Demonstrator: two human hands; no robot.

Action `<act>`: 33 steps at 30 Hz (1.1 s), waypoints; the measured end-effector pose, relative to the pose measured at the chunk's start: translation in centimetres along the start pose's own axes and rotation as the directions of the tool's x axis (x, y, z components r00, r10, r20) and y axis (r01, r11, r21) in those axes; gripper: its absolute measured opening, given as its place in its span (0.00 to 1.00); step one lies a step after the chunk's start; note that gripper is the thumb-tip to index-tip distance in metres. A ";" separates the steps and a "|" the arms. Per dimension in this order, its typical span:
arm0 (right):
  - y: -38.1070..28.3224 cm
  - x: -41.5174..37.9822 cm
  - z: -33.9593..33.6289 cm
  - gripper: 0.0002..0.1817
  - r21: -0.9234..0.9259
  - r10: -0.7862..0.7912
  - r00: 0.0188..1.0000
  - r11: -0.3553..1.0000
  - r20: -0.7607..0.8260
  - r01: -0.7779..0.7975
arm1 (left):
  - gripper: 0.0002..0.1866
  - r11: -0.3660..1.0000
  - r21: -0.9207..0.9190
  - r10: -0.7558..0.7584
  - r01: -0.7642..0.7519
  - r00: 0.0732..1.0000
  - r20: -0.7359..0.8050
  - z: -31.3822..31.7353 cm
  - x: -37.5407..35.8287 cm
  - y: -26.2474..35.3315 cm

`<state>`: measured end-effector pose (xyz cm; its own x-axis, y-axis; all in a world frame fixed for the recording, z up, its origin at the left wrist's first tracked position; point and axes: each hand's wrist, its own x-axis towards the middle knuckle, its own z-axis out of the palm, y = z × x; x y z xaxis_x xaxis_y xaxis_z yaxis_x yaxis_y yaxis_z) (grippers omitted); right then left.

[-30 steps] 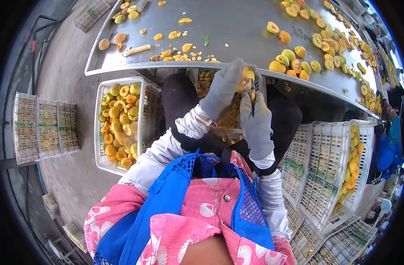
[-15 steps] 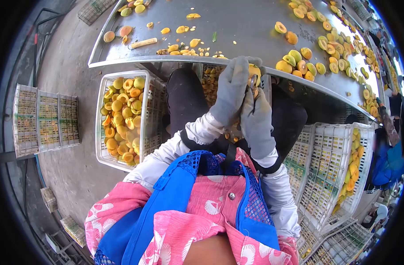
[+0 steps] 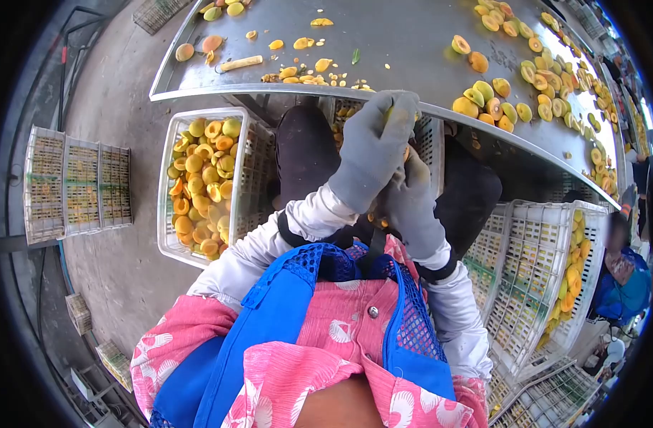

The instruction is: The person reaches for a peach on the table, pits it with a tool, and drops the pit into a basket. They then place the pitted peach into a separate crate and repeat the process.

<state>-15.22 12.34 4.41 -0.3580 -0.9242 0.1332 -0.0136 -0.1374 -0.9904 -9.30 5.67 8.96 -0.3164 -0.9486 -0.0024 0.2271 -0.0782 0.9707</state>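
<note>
My left hand [image 3: 373, 146], in a grey glove, is closed around a yellow peach [image 3: 390, 114] just below the table's edge. Most of the fruit is hidden by the fingers. Beneath it, my right hand [image 3: 414, 203], also gloved, is closed with its fingertips against the left palm. A spoon-like metal tool showed between the hands earlier; now the right fingers cover it. Between my knees and under the hands, a crate [image 3: 430, 146] with fruit pieces is partly visible.
The metal table [image 3: 405, 50] carries halved peaches [image 3: 490, 103], scraps, pits and a wooden-handled tool [image 3: 241, 63]. A white crate [image 3: 236, 192] full of peach halves stands at left, near stacked crates [image 3: 80, 185]. More crates [image 3: 515, 278] and a person [image 3: 622, 274] are at right.
My left hand has turned over the peach, hiding most of it. The right hand has lowered slightly, and the metal tool has gone out of sight.
</note>
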 end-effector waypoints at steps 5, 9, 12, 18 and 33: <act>-5.6 -0.1 -0.1 0.16 0.167 0.523 0.847 0.831 0.095 -0.531 | 0.25 0.981 -0.160 -0.090 0.112 0.987 0.136 -2.0 1.0 0.2; -5.1 -0.4 -0.4 0.18 0.206 0.577 0.804 0.777 0.142 -0.594 | 0.27 0.911 -0.249 -0.214 0.328 0.894 0.393 -3.2 1.3 1.0; -6.0 -0.5 -0.5 0.21 0.165 0.655 0.726 0.708 0.209 -0.686 | 0.26 0.989 -0.070 -0.109 0.133 0.955 0.277 -2.7 1.1 -0.9; -6.5 0.0 -0.3 0.23 0.089 0.763 0.632 0.626 0.139 -0.775 | 0.19 0.976 -0.006 -0.217 0.218 0.975 0.040 -2.0 0.9 -2.4; -3.3 0.6 -2.4 0.25 0.250 0.648 0.416 0.338 0.638 -0.908 | 0.28 0.983 0.095 -0.183 0.157 0.853 0.488 -4.4 2.7 -4.2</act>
<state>-17.62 13.14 7.69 0.4376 -0.7012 -0.5628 0.5534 0.7034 -0.4461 -7.03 2.05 3.78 -0.7612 -0.6454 -0.0626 0.0861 -0.1963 0.9767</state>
